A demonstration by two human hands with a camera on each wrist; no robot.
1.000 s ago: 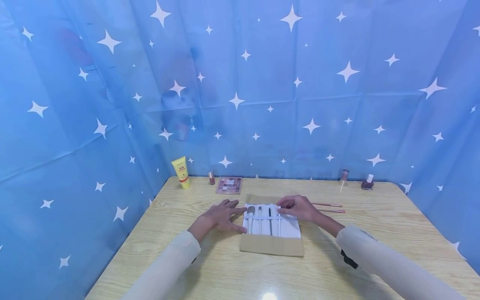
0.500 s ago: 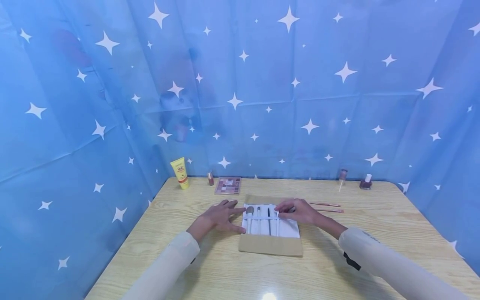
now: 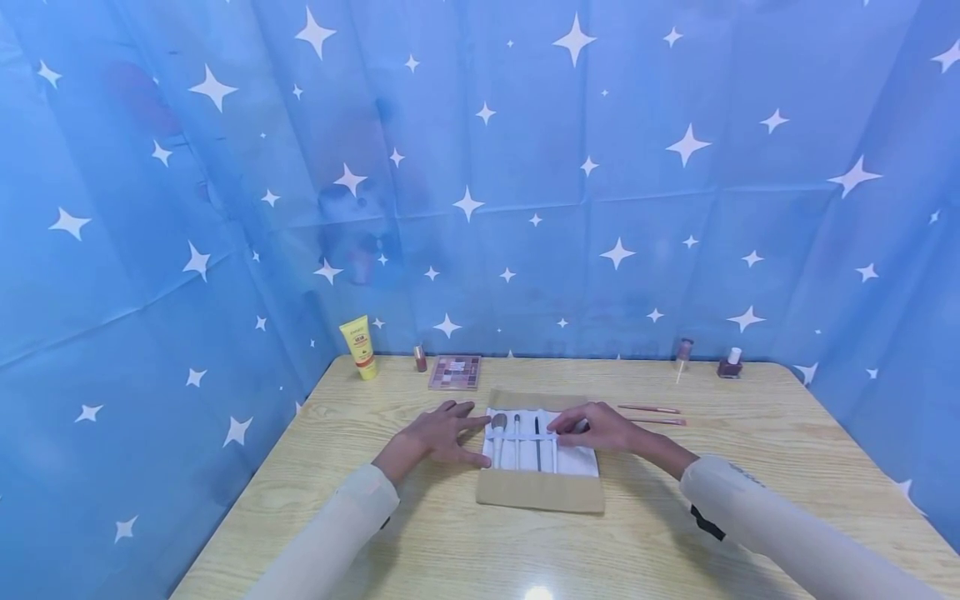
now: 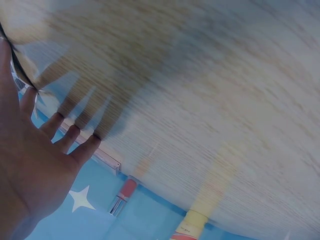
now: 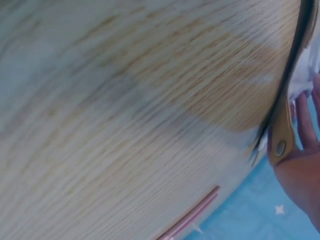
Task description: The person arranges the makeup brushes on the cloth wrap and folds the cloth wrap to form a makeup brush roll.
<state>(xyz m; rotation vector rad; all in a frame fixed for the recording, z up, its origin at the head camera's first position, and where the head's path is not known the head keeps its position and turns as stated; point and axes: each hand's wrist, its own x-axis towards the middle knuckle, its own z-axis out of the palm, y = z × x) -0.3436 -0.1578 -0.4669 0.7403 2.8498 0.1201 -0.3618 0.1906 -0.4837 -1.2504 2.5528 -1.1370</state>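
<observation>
A beige brush roll (image 3: 540,492) with a white lining lies unfolded on the table. Under its strap (image 3: 527,436) sit a fluffy makeup brush (image 3: 499,423), a slim white brush (image 3: 517,450), a dark-handled brush (image 3: 537,452) and, rightmost, a white-handled makeup brush (image 3: 555,460). My right hand (image 3: 600,427) pinches that rightmost brush near its upper end, which the fingers hide. With fingers spread, my left hand (image 3: 444,435) rests at the roll's left edge, thumb and forefinger touching it. In the right wrist view, a snap (image 5: 280,147) shows on the roll's edge beside the palm.
Two pink brushes (image 3: 654,421) lie right of the roll. Along the back stand a yellow tube (image 3: 360,348), a lip gloss (image 3: 420,359), an eyeshadow palette (image 3: 455,372), a small container with a pale stick (image 3: 683,354) and a nail polish bottle (image 3: 730,367). A starry curtain (image 3: 525,167) hangs behind.
My right hand has moved slightly down along the rightmost brush, towards me. The left hand keeps its place on the roll's edge. The head view has shifted a little.
</observation>
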